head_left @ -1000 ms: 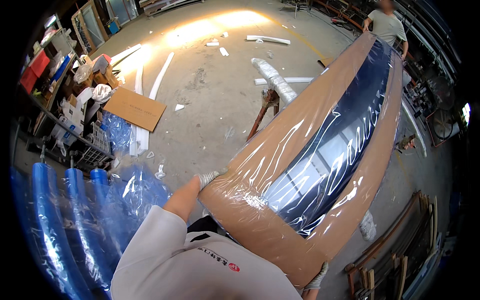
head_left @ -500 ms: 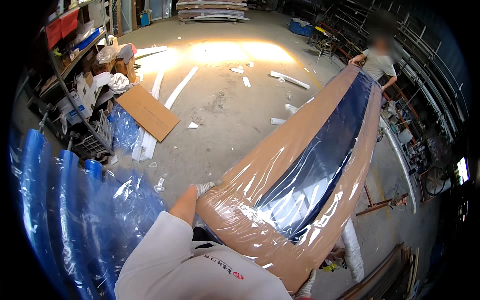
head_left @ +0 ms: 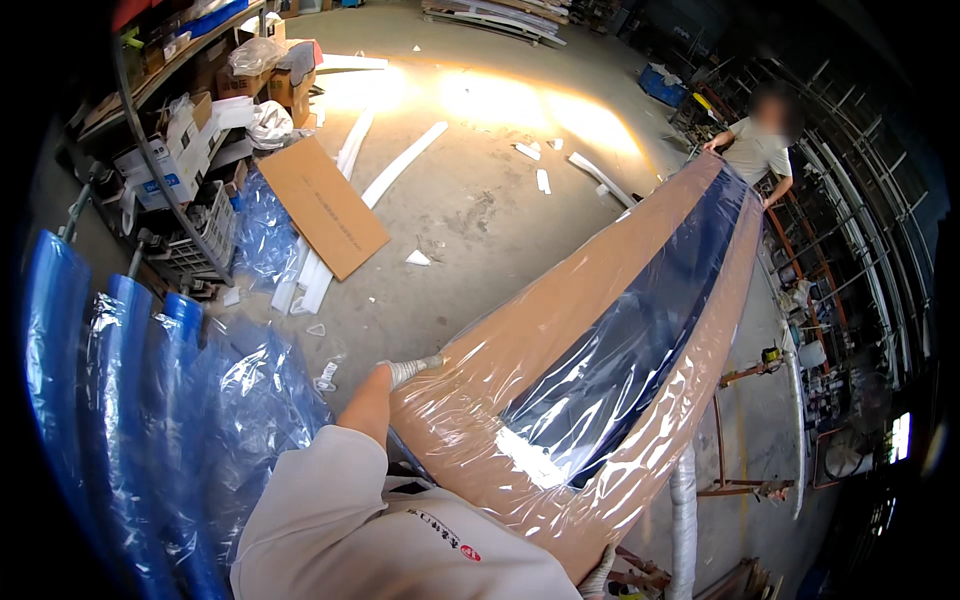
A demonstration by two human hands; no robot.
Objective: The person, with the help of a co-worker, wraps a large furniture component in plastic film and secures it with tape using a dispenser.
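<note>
A long panel (head_left: 640,335) stretches away from me to the far right. Brown cardboard borders its dark glossy middle, and clear film covers it all. My left hand (head_left: 413,370), in a pale knitted glove, is closed on its near left edge. Down at the near right corner, my right hand (head_left: 598,574) wears a similar glove and grips the edge; its fingers are partly hidden. Another person (head_left: 752,150) holds the far end with both hands. The panel is held off the floor between us.
Blue film rolls (head_left: 110,390) and loose blue film (head_left: 260,390) are at my left. Beyond stand a loaded shelf (head_left: 165,85) and a leaning cardboard sheet (head_left: 323,207). White foam strips (head_left: 405,163) litter the floor. A metal stand (head_left: 722,440) and a white wrapped tube (head_left: 683,520) lie right of the panel.
The panel has shifted over the floor, covering white scraps that showed beside its left edge. More of the stand shows at right. My view has turned a little left; both hands keep their grip.
</note>
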